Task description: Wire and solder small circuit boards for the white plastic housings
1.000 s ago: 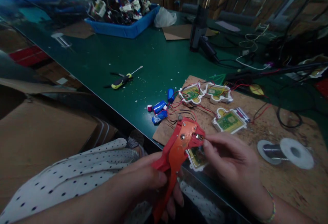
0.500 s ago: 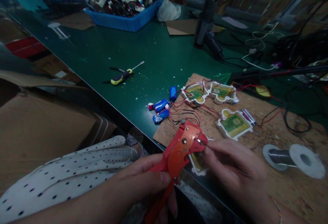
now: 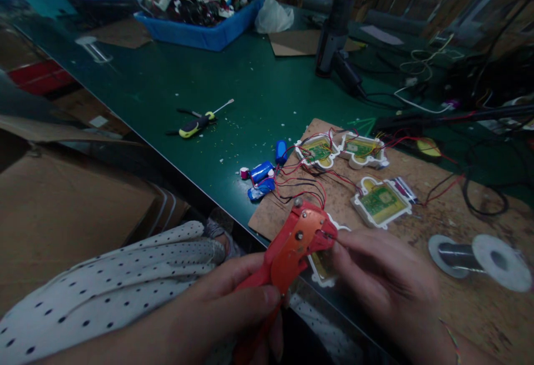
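Note:
My left hand (image 3: 246, 304) is wrapped round the handles of a red-orange wire stripper (image 3: 295, 237). At the tool's jaws, my right hand (image 3: 384, 270) pinches a thin dark wire (image 3: 329, 236), whose end lies in the jaws. Beneath the tool and my right fingers, a white-rimmed case (image 3: 323, 269) is partly hidden. Beyond it, blue wrapped cells (image 3: 261, 172) are joined by red and black wires to cases with green circuit boards (image 3: 319, 151). Another such case (image 3: 381, 203) lies just past my right hand.
A brown board (image 3: 471, 315) bears a solder spool (image 3: 459, 255). On the green table (image 3: 250, 81) are a screwdriver (image 3: 198, 126), a heat gun (image 3: 331, 48) and a full blue tray (image 3: 217, 37). A cardboard box (image 3: 75, 203) stands at the left.
The stripper's head has shifted slightly and its jaws look closer together around the wire. My right hand still pinches the wire and has barely moved.

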### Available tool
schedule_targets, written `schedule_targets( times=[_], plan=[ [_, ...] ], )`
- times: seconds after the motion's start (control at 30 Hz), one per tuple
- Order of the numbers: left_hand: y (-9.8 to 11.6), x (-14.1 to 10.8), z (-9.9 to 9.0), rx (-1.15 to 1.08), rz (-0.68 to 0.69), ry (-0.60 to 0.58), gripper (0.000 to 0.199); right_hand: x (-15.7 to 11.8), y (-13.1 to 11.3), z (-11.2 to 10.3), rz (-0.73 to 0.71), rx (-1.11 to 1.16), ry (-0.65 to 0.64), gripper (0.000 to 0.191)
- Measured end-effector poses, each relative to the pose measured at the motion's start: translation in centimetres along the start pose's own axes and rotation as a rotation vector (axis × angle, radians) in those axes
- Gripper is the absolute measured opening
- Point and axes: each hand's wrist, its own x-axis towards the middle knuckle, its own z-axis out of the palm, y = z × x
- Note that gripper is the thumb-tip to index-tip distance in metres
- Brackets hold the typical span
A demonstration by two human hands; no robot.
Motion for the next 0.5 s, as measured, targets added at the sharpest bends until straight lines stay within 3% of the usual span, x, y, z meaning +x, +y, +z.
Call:
schedule_targets(
  times=[0.5],
  plan=[
    [0.48, 0.03, 0.48, 0.146, -0.016, 0.041, 0.036, 0.17, -0.14, 0.02, -0.012, -0.011, 0.021, 0.012]
  ],
)
